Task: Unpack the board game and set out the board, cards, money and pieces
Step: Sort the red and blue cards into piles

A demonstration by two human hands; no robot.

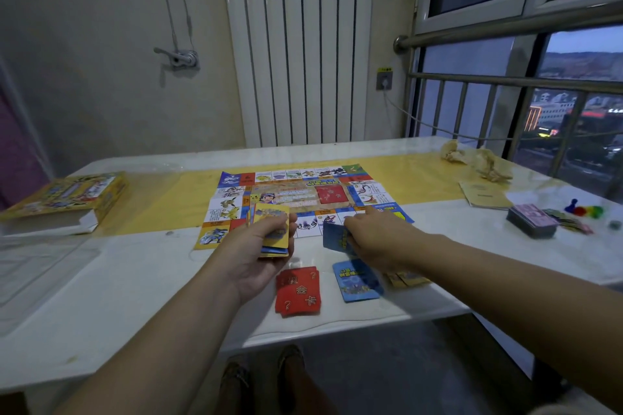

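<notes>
The paper game board (300,194) lies unfolded in the middle of the table. My left hand (261,251) grips a stack of cards (271,229) with a yellow card on top, just in front of the board. My right hand (374,237) pinches a blue card (335,237) above the table. Below it lie a red card pile (298,290), a blue card pile (357,280) and some yellow cards (406,279) partly hidden under my right forearm. The yellow game box (65,197) sits at the far left.
At the right are a dark deck of cards (532,221), play money (569,221), coloured pawns (585,210), a folded booklet (485,195) and crumpled paper (478,158). A clear plastic sheet (40,263) lies at the left. A railing and window stand behind the table's right end.
</notes>
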